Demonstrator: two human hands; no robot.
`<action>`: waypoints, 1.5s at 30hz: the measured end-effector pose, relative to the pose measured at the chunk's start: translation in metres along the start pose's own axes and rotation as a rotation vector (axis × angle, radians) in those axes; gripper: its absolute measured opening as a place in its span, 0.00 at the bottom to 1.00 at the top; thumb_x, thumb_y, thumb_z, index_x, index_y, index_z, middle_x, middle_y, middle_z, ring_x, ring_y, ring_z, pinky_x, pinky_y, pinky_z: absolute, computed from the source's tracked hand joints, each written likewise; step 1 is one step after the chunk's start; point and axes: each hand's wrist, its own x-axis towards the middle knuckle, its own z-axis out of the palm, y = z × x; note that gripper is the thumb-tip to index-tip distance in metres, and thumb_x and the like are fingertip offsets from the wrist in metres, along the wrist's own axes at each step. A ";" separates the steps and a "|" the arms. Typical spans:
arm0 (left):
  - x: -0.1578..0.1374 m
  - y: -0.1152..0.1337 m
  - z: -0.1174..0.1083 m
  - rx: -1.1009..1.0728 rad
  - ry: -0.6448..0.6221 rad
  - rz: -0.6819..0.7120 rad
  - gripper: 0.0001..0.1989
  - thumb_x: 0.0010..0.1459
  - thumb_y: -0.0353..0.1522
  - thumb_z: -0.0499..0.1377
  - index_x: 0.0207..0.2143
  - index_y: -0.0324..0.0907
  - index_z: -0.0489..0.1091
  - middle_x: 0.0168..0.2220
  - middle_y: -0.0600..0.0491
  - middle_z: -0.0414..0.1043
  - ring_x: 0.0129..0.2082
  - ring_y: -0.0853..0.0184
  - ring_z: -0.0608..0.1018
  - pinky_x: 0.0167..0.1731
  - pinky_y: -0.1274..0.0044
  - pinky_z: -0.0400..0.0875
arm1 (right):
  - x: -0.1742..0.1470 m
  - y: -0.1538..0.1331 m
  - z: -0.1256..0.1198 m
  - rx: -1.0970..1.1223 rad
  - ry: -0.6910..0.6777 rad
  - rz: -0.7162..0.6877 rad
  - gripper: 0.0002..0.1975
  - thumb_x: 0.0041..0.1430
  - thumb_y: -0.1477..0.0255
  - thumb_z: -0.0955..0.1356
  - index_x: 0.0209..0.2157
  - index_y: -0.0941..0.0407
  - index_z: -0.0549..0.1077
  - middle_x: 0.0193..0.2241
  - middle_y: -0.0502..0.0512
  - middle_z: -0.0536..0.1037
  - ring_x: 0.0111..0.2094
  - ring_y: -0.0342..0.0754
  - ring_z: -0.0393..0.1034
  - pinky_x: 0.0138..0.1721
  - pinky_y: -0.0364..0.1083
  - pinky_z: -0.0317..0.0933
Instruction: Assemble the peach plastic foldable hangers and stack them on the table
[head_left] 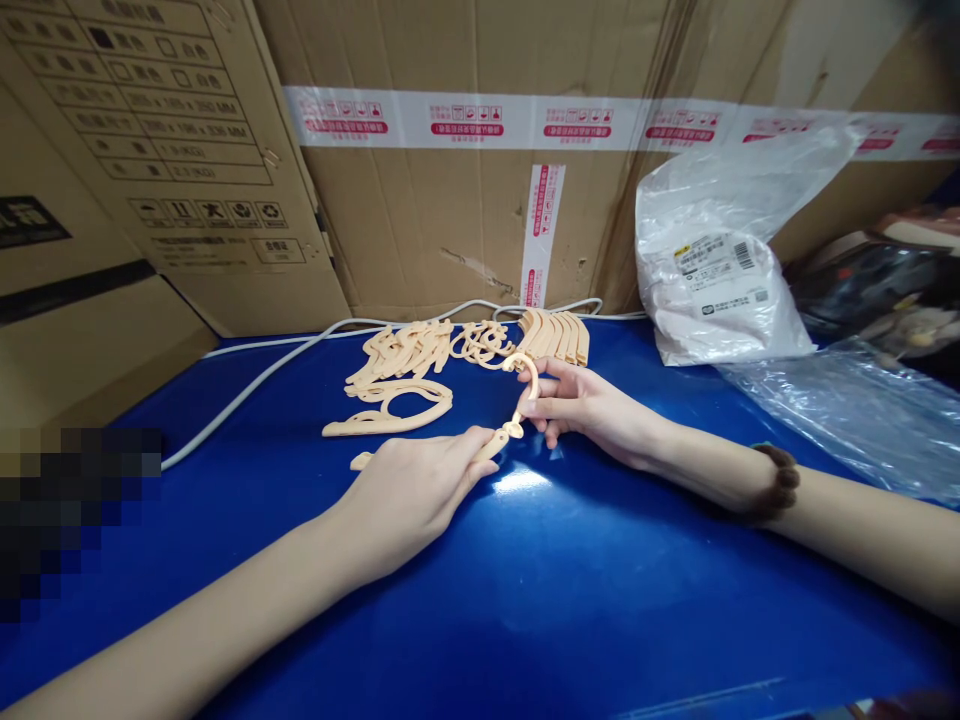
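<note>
Past the left fingers lie a looped cream piece point(439, 403) and, farther off, a pile of slim arms point(409, 348), grouped by shape, perhaps for easy picking. The left hand point(409, 485) pinches a cream bar point(491, 445), largely hidden under it, probably to steady the tip. Loose rings and hooks point(480, 343) sit beyond the gap between the 2 hands. In that gap a cream hook point(534, 385) rises, its foot at the bar's tip; whether they are joined I cannot tell. The right hand point(581, 400) grips its stem, seemingly to aim it. Curved strips point(555, 335) lie side by side behind the right fingers. A cardboard wall point(465, 220) bounds the far side; the blue desk point(480, 610) gives broad room nearer than the fingers, while a white bag point(712, 270) and clear plastic point(862, 410) crowd farther right.
</note>
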 end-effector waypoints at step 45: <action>0.002 0.008 -0.006 0.105 -0.026 -0.022 0.17 0.69 0.35 0.42 0.50 0.42 0.66 0.39 0.51 0.79 0.37 0.59 0.81 0.30 0.72 0.71 | -0.008 -0.011 0.011 -0.294 -0.011 -0.214 0.25 0.56 0.74 0.68 0.54 0.52 0.59 0.28 0.47 0.71 0.28 0.43 0.64 0.23 0.41 0.60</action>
